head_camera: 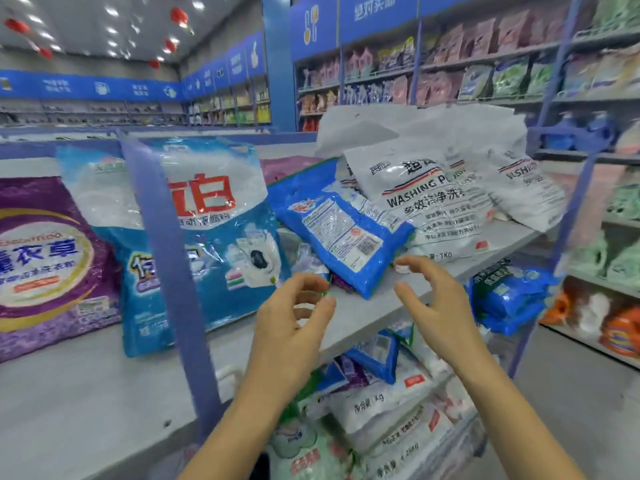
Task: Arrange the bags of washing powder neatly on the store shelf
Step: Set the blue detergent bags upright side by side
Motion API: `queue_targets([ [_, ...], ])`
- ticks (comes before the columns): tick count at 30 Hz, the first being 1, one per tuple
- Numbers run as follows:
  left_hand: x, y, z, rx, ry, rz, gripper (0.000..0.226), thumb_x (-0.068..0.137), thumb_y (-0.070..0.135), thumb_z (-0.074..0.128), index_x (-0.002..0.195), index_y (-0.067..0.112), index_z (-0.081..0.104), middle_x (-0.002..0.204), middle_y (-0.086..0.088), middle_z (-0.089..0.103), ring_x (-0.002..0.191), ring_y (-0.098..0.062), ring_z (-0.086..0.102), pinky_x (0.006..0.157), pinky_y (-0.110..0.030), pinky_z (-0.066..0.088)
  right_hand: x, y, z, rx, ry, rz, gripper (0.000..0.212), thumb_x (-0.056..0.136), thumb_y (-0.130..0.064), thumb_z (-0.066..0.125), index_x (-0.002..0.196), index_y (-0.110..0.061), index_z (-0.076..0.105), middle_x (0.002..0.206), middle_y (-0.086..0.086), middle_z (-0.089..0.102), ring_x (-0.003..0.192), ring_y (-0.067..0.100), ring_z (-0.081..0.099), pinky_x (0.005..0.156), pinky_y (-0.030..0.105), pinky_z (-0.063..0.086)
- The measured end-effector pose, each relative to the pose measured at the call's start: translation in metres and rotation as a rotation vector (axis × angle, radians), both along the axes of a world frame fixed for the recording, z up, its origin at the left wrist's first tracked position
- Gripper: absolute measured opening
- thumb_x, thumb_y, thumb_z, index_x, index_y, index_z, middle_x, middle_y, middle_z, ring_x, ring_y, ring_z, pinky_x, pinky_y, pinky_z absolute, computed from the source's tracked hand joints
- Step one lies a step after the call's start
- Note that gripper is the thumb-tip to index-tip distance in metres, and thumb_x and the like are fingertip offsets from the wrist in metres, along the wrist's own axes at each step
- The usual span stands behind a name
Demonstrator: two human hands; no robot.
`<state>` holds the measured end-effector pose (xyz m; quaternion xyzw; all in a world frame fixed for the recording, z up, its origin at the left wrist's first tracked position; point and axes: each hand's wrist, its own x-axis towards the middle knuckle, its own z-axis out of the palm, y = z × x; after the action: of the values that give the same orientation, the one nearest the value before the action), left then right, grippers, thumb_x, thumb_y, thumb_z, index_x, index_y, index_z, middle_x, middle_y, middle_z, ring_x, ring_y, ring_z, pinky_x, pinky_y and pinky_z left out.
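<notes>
Bright, even light from ceiling spots (112,11) far above the left hand (291,317); glare on the blue bag (194,216) left of it, far shelves (485,64) bending, smeary

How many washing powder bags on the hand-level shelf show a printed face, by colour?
Purple bag: 1
Blue bags: 2
White bags: 2
Total: 5
Blank white bags behind: count unclear.
</notes>
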<state>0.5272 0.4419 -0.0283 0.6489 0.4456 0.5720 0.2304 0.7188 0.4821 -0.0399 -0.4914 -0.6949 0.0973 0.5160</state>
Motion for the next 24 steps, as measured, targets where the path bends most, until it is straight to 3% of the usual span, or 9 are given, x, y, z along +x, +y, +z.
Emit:
queue_targets([
  [2, 0.013, 0.026, -0.007, -0.004, -0.042, 0.104, 0.007, 0.08, 0.027, 0.062, 0.085, 0.022, 0.063, 0.087, 0.008, 0.066, 0.083, -0.004, 0.06, 0.068, -0.011, 0.045, 0.02, 0.036, -0.001, -0.015, -0.058, 0.046, 0.024, 0.09, -0.02, 0.058, 0.113, -0.028, 0.054, 0.106, -0.024, 0.051, 0.1, -0.007, 0.046, 0.082, -0.002, 0.027],
  [5, 0.023, 0.054, -0.015, -0.019, -0.081, 0.28, 0.016, 0.072, 0.03, 0.056, 0.084, 0.022, 0.063, 0.085, 0.006, 0.067, 0.079, -0.001, 0.061, 0.067, -0.005, 0.043, 0.041, 0.093, -0.003, -0.026, -0.255, 0.077, 0.034, 0.084, -0.018, 0.061, 0.118, -0.015, 0.057, 0.115, -0.003, 0.057, 0.107, 0.018, 0.051, 0.088, 0.017, 0.031],
  [9, 0.01, 0.068, -0.018, 0.009, -0.074, 0.534, 0.026, 0.069, 0.04, 0.057, 0.083, 0.019, 0.064, 0.08, 0.007, 0.068, 0.077, 0.003, 0.061, 0.067, -0.005, 0.044, 0.045, 0.142, 0.006, 0.033, -0.434, 0.116, 0.054, 0.078, -0.051, 0.052, 0.119, -0.016, 0.058, 0.127, 0.009, 0.049, 0.118, 0.028, 0.046, 0.097, 0.039, 0.037],
  [13, -0.011, 0.054, -0.022, -0.006, -0.01, 0.731, 0.018, 0.073, 0.035, 0.057, 0.085, 0.023, 0.062, 0.081, 0.015, 0.067, 0.076, 0.007, 0.06, 0.071, -0.005, 0.045, 0.021, 0.154, 0.007, 0.114, -0.575, 0.109, 0.084, 0.068, -0.074, 0.037, 0.123, -0.015, 0.057, 0.139, 0.018, 0.045, 0.13, 0.037, 0.039, 0.107, 0.052, 0.026],
  [16, -0.014, 0.042, -0.022, -0.031, 0.084, 0.807, 0.019, 0.071, 0.048, 0.055, 0.083, 0.033, 0.058, 0.083, 0.018, 0.067, 0.078, 0.007, 0.06, 0.072, -0.01, 0.046, 0.001, 0.151, -0.002, 0.091, -0.74, 0.114, 0.101, 0.059, -0.084, 0.032, 0.126, -0.012, 0.056, 0.136, 0.02, 0.049, 0.126, 0.045, 0.043, 0.104, 0.059, 0.013],
  [18, -0.01, 0.041, -0.021, -0.045, 0.106, 0.845, 0.017, 0.072, 0.046, 0.055, 0.084, 0.033, 0.058, 0.085, 0.013, 0.066, 0.081, 0.001, 0.061, 0.075, -0.02, 0.048, -0.002, 0.152, -0.005, 0.116, -0.822, 0.078, 0.094, 0.058, -0.078, 0.051, 0.123, -0.01, 0.058, 0.131, 0.023, 0.053, 0.119, 0.048, 0.047, 0.101, 0.062, 0.017],
  [20, -0.006, 0.041, -0.019, -0.05, 0.099, 0.871, 0.015, 0.073, 0.042, 0.056, 0.085, 0.033, 0.058, 0.088, 0.011, 0.066, 0.084, -0.006, 0.062, 0.077, -0.026, 0.049, -0.001, 0.156, -0.002, 0.175, -0.808, 0.057, 0.074, 0.057, -0.056, 0.073, 0.115, -0.01, 0.063, 0.123, 0.022, 0.059, 0.112, 0.047, 0.054, 0.096, 0.065, 0.03],
  [22, -0.002, 0.042, -0.018, -0.058, 0.083, 0.87, 0.014, 0.074, 0.04, 0.061, 0.084, 0.031, 0.059, 0.088, 0.009, 0.066, 0.084, -0.01, 0.063, 0.076, -0.026, 0.048, 0.003, 0.158, 0.001, 0.249, -0.741, 0.061, 0.047, 0.066, -0.038, 0.069, 0.105, -0.011, 0.067, 0.112, 0.016, 0.066, 0.103, 0.042, 0.06, 0.088, 0.063, 0.043],
  [24, 0.004, 0.043, -0.019, -0.076, 0.08, 0.868, 0.009, 0.081, 0.026, 0.068, 0.084, 0.028, 0.059, 0.088, 0.007, 0.066, 0.085, -0.011, 0.063, 0.073, -0.024, 0.047, 0.01, 0.158, 0.008, 0.251, -0.598, 0.101, 0.035, 0.074, -0.029, 0.05, 0.097, -0.01, 0.069, 0.1, 0.011, 0.07, 0.093, 0.036, 0.065, 0.081, 0.054, 0.051],
])
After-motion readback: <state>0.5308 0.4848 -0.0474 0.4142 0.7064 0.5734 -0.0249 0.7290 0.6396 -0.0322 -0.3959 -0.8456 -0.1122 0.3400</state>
